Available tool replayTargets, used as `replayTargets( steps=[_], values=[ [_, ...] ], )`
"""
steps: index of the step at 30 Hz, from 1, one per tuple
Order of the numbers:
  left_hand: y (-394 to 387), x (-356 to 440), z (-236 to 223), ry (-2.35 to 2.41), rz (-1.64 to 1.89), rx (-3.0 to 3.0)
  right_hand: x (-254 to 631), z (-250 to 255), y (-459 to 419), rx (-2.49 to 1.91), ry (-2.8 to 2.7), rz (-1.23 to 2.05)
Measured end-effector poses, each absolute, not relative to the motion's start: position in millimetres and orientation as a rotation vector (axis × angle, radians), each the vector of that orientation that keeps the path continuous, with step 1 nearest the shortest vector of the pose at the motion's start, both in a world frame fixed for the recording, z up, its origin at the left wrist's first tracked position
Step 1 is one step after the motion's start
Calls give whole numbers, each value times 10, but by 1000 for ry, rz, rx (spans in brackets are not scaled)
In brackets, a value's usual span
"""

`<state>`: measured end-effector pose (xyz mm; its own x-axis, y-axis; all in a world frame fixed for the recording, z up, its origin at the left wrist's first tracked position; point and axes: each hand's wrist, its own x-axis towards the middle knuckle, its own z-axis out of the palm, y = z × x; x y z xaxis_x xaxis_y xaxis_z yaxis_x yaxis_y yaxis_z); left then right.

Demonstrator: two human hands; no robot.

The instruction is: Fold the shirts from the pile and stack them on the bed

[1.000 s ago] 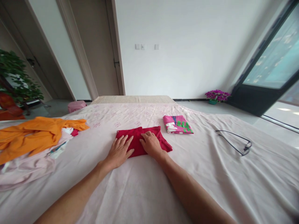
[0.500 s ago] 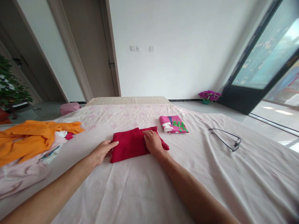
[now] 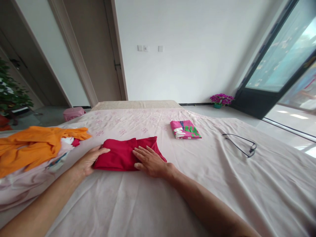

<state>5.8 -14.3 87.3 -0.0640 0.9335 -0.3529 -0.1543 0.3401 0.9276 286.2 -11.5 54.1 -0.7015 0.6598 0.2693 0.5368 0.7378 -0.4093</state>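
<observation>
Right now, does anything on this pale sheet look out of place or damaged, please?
The eyeglasses look slightly out of place, lying unfolded on the sheet near the folded pink garment. I see no spill or damage.

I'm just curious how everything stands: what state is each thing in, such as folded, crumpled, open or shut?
Red cloth: folded, one end flared
Left hand: gripping its edge
Right hand: open, laid on it
Pink cloth: folded
Orange cloth: crumpled, heaped
Glasses: arms unfolded
Sheet: spread, wrinkled
Brown door: looks shut
Flowers: potted, in bloom
</observation>
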Motion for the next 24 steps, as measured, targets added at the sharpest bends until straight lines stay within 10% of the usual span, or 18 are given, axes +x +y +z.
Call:
replayTargets(
  steps=[14,24],
  values=[
    [51,1159,1465,1205,1096,1120,3057,863,173,-874,-1135,1821],
    [18,1614,1156,1212,1231,1302,3217,860,338,-991,-929,1929]
  ],
)
